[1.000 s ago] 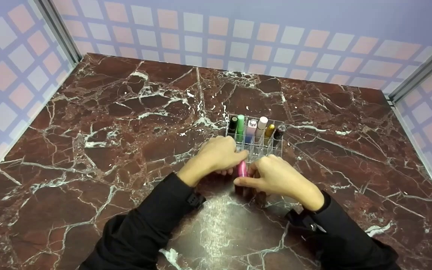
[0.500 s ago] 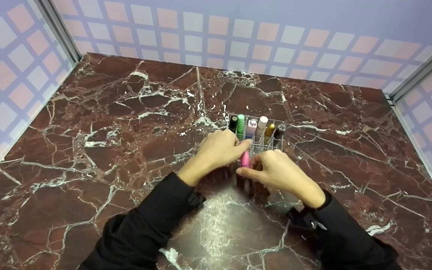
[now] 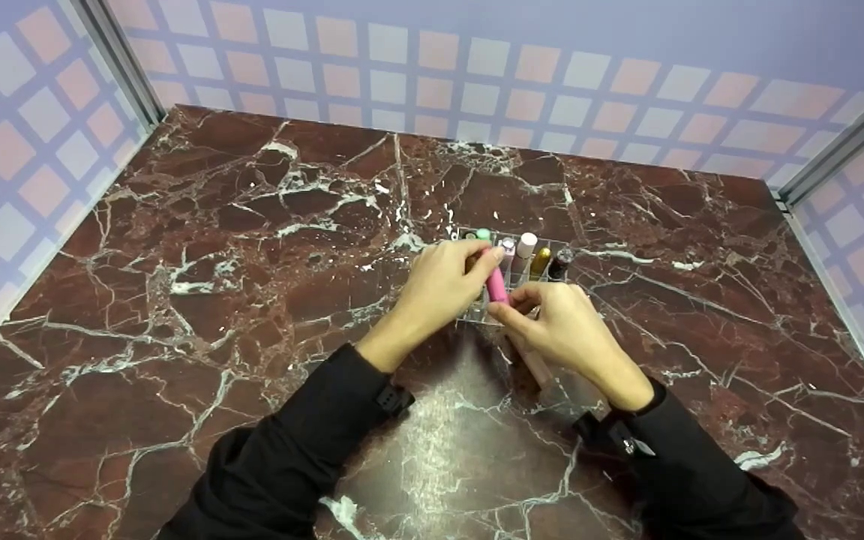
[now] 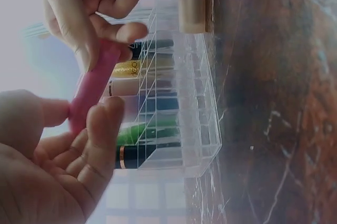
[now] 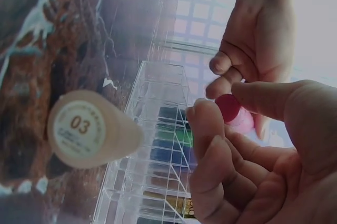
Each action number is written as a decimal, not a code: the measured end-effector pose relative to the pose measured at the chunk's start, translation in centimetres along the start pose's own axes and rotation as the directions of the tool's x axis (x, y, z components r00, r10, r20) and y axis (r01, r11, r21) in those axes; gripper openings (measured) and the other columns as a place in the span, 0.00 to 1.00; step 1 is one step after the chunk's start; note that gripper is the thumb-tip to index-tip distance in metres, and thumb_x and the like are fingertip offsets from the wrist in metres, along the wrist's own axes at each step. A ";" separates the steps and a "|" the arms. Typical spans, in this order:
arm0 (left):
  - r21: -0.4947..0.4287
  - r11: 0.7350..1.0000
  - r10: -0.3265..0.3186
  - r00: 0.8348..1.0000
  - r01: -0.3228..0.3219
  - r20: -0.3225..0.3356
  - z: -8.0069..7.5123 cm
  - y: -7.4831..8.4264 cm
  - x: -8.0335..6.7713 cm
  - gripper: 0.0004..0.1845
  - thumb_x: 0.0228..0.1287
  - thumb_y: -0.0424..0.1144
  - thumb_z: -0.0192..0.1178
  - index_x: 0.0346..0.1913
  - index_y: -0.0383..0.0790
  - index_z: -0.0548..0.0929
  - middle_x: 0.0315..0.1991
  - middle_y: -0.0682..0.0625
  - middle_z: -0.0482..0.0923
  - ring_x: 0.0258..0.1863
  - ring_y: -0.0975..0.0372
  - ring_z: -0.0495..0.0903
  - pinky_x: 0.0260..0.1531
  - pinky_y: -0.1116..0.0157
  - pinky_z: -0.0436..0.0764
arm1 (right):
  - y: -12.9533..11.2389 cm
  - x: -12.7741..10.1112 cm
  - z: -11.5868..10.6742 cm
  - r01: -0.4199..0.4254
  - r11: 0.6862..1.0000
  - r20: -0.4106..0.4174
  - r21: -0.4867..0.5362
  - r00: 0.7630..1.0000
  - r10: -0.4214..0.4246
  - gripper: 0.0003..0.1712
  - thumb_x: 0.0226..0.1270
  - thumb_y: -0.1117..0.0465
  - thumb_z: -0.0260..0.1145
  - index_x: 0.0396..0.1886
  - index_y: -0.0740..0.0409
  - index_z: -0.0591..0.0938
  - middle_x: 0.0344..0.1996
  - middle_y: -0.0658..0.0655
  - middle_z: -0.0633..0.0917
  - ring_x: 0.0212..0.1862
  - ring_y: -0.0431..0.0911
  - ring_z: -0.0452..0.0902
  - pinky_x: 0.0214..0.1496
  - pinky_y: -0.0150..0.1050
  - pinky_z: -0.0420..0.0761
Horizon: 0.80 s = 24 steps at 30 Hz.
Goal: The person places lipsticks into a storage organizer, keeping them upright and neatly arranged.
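Observation:
Both hands hold a pink lipstick tube [image 3: 497, 284] over the front cells of a clear acrylic organizer [image 3: 561, 279]. My left hand [image 3: 481, 271] pinches its upper end, and my right hand [image 3: 511, 307] pinches the lower end between thumb and fingers. The left wrist view shows the pink tube [image 4: 93, 84] tilted above the organizer [image 4: 179, 129], with my left hand [image 4: 79, 116] below and my right hand [image 4: 108, 27] above. In the right wrist view my right hand [image 5: 231, 109] grips the pink tube [image 5: 229, 107] by its round end, opposite my left hand [image 5: 247, 45].
Several tubes stand in the organizer's back row: green [image 3: 483, 235], pale pink [image 3: 527, 241], gold [image 3: 539, 259] and dark [image 3: 559, 259]. A beige tube marked 03 [image 5: 84, 134] lies on the marble table [image 3: 252, 247] in front of the organizer. Checked walls close three sides.
Both hands have carried the pink tube up and away from me, from the table in front of the organizer to above its front cells. The tube now tilts more.

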<state>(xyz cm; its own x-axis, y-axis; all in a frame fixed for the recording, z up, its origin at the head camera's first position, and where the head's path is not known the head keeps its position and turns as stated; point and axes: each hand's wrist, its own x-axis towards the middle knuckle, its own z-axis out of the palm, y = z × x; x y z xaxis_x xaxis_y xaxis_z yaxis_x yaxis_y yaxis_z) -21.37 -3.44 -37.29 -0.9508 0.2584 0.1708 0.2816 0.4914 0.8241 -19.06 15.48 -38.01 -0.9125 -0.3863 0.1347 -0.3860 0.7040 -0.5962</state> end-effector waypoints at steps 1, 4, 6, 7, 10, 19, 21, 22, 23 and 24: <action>-0.011 1.000 0.017 1.000 -0.017 -0.004 0.0 0.0 0.0 0.17 0.79 0.47 0.53 0.52 0.39 0.86 0.15 0.56 0.67 0.11 0.69 0.57 0.10 0.72 0.59 | 0.0 0.0 0.0 -0.003 1.000 -0.011 -0.001 1.000 0.003 0.18 0.70 0.45 0.69 0.36 0.55 0.88 0.22 0.47 0.85 0.15 0.38 0.75 0.13 0.33 0.73; -0.050 0.998 0.034 0.999 -0.035 -0.007 0.1 0.1 0.0 0.23 0.80 0.47 0.53 0.65 0.34 0.78 0.16 0.56 0.66 0.11 0.69 0.56 0.09 0.72 0.59 | 0.2 0.1 0.0 -0.021 1.000 -0.023 0.016 1.000 0.021 0.19 0.70 0.44 0.69 0.39 0.56 0.88 0.22 0.47 0.86 0.14 0.39 0.76 0.12 0.34 0.73; -0.077 0.996 0.040 0.999 -0.040 -0.013 0.1 0.1 -0.1 0.25 0.79 0.47 0.53 0.68 0.33 0.74 0.15 0.55 0.64 0.11 0.69 0.56 0.09 0.72 0.59 | 0.3 0.2 0.0 -0.029 0.999 -0.027 0.036 0.999 0.030 0.20 0.70 0.44 0.69 0.42 0.57 0.88 0.24 0.49 0.87 0.16 0.41 0.78 0.12 0.34 0.75; -0.091 0.995 0.043 0.999 -0.044 -0.014 0.1 0.1 -0.1 0.25 0.79 0.47 0.54 0.69 0.33 0.74 0.15 0.55 0.65 0.10 0.69 0.56 0.09 0.72 0.60 | 0.3 0.2 0.0 -0.031 0.999 -0.030 0.043 0.999 0.032 0.20 0.70 0.45 0.69 0.43 0.58 0.87 0.26 0.50 0.88 0.16 0.41 0.79 0.13 0.34 0.76; -0.128 0.990 0.062 0.998 -0.065 -0.025 0.1 0.1 -0.1 0.24 0.78 0.45 0.57 0.67 0.32 0.75 0.16 0.54 0.71 0.11 0.68 0.60 0.09 0.72 0.63 | 0.5 0.4 -0.1 -0.032 0.998 -0.041 0.060 0.999 0.034 0.21 0.70 0.47 0.69 0.47 0.60 0.87 0.33 0.54 0.90 0.19 0.42 0.80 0.16 0.34 0.77; -0.193 0.967 0.160 0.985 -0.169 -0.061 0.3 0.0 0.3 0.03 0.71 0.36 0.64 0.38 0.40 0.84 0.33 0.49 0.87 0.32 0.56 0.86 0.31 0.69 0.84 | 0.9 0.7 0.0 0.027 1.000 -0.100 0.000 0.995 -0.027 0.20 0.71 0.55 0.69 0.56 0.63 0.84 0.48 0.59 0.89 0.23 0.44 0.76 0.34 0.39 0.81; -0.193 0.965 0.167 0.983 -0.180 -0.079 0.4 0.0 0.4 0.03 0.70 0.34 0.64 0.37 0.40 0.84 0.33 0.49 0.87 0.32 0.56 0.86 0.32 0.69 0.85 | 1.0 0.7 0.1 0.041 0.999 -0.107 0.010 0.993 -0.040 0.21 0.71 0.57 0.69 0.59 0.64 0.83 0.51 0.62 0.87 0.34 0.49 0.84 0.48 0.45 0.84; -0.188 0.965 0.171 0.981 -0.185 -0.091 0.4 -0.1 0.4 0.03 0.70 0.34 0.65 0.36 0.40 0.84 0.34 0.49 0.87 0.33 0.57 0.86 0.34 0.70 0.84 | 1.0 0.6 0.1 0.047 0.999 -0.109 0.018 0.993 -0.045 0.22 0.72 0.58 0.69 0.60 0.65 0.82 0.52 0.63 0.86 0.40 0.52 0.85 0.53 0.48 0.83; -0.182 0.964 0.175 0.979 -0.192 -0.103 0.4 -0.1 0.4 0.03 0.70 0.34 0.65 0.36 0.41 0.84 0.34 0.49 0.87 0.33 0.59 0.86 0.36 0.71 0.84 | 1.0 0.6 0.1 0.052 0.998 -0.110 0.025 0.993 -0.049 0.23 0.72 0.59 0.68 0.61 0.65 0.81 0.54 0.63 0.86 0.46 0.54 0.85 0.57 0.50 0.81; -0.172 0.965 0.180 0.977 -0.198 -0.116 0.5 -0.1 0.4 0.02 0.69 0.34 0.65 0.37 0.40 0.84 0.35 0.50 0.87 0.34 0.60 0.86 0.37 0.71 0.84 | 1.0 0.6 0.2 0.060 0.998 -0.114 0.029 0.992 -0.057 0.23 0.72 0.59 0.68 0.62 0.66 0.80 0.55 0.64 0.85 0.54 0.56 0.83 0.63 0.52 0.78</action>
<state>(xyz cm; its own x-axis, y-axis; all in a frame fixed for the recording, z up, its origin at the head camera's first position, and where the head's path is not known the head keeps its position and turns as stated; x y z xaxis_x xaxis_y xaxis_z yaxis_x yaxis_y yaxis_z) -21.74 -2.99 -37.57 -0.8931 0.2447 0.3775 0.4378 0.2800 0.8543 -20.00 15.88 -38.67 -0.8987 -0.3552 0.2574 -0.4362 0.6618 -0.6097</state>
